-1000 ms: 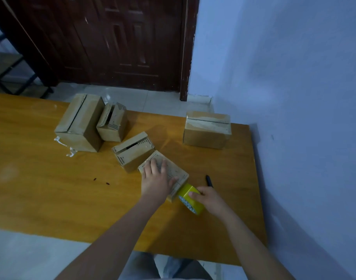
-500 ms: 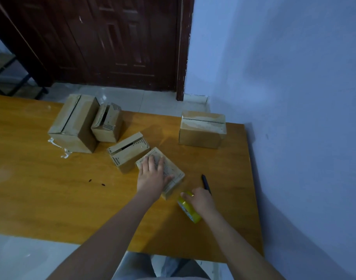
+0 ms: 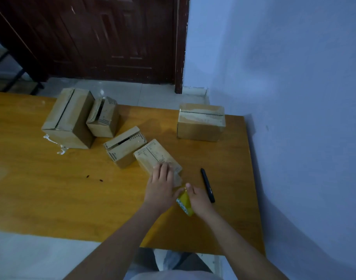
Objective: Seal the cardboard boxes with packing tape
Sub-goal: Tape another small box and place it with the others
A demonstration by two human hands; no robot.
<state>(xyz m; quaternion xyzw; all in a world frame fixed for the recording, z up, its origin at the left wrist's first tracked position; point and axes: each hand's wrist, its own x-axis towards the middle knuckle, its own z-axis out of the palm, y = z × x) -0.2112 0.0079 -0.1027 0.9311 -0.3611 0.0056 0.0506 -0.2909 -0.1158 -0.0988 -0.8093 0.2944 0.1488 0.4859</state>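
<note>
Tape roll trails the box's near end, toward five o'clock.

Left hand (image 3: 160, 188) lies flat, ungripping, on the small box (image 3: 157, 158); right hand (image 3: 199, 200) grasps the yellow tape roll (image 3: 184, 203) on the tabletop (image 3: 51, 188), the seam running toward eleven o'clock.

Yellow tape roll (image 3: 184, 202), tan cardboard boxes (image 3: 201, 122), black pen (image 3: 207, 185), orange-brown table (image 3: 51, 188)

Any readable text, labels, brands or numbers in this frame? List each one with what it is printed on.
Nothing can be read.
Flat box under the left hand: faint printed lines, too blurred to read.
Yellow tape roll in the right hand: blue and white marks on its edge, too small to read.
Other boxes' flaps: dark dashes, not legible.
Black pen: no visible marking.
</note>
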